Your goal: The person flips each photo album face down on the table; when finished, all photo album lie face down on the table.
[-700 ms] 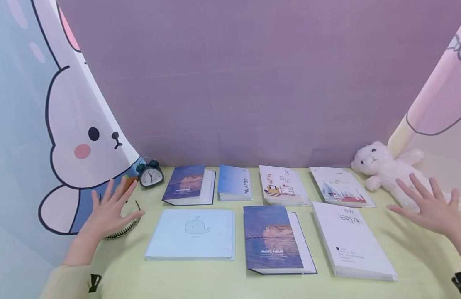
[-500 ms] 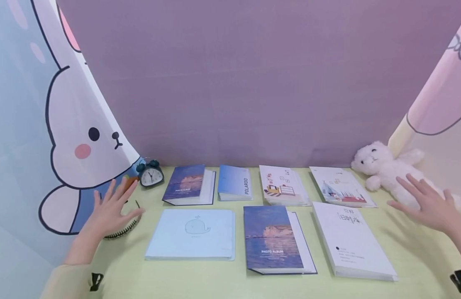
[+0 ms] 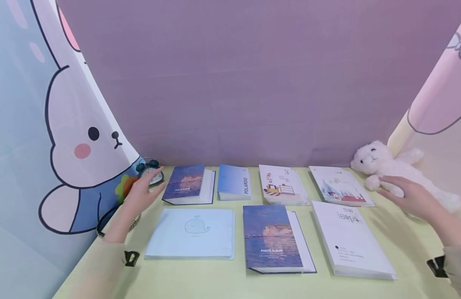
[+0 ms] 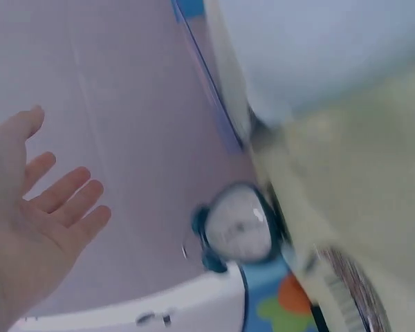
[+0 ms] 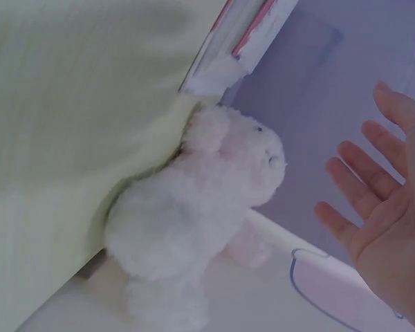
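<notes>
Both hands are spread and hold nothing, your left hand (image 3: 140, 192) nearing the alarm clock (image 4: 238, 228) (easily toppled), your right hand (image 3: 409, 197) beside the plush bear (image 3: 387, 164).

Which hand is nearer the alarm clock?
The left hand. It hovers open right beside the clock, partly in front of it. The right hand is far across the table, open near the plush bear.
</notes>
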Motion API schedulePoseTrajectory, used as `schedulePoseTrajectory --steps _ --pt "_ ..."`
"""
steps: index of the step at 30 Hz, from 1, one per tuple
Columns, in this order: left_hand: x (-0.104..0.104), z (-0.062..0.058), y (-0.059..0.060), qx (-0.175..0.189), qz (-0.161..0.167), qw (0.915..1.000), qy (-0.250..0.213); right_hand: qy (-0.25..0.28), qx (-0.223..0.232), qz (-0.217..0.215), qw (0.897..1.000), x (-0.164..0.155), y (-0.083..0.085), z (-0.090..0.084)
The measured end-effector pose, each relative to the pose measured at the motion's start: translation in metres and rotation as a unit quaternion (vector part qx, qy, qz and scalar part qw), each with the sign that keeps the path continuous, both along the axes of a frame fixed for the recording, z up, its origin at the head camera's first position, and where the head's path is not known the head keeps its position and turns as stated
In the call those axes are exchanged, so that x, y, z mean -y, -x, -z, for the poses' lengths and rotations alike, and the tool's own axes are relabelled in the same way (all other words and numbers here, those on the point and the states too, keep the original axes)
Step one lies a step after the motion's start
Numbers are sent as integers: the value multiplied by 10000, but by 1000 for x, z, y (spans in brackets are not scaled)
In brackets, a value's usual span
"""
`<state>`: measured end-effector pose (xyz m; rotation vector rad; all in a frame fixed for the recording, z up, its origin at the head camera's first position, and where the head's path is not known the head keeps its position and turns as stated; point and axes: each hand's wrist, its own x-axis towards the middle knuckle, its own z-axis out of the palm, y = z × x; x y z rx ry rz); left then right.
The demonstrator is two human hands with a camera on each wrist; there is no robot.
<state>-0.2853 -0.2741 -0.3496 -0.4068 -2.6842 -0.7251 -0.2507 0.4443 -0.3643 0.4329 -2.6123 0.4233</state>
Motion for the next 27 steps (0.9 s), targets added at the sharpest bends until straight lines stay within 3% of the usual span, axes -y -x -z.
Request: schedulePoseTrajectory --steps 6,11,19,27 --pt "-51 -2 18 -141 596 9973 -401 311 205 -47 9993 25 7 -11" --pt "-94 5 33 -12 1225 9882 -924 460 382 -115 9981 45 14 -19" --pt "-157 6 49 187 1577 9830 -923 435 117 -458 9979 66 31 -25" --pt "-206 2 63 527 1833 9766 -994 616 663 -269 9955 83 44 -20"
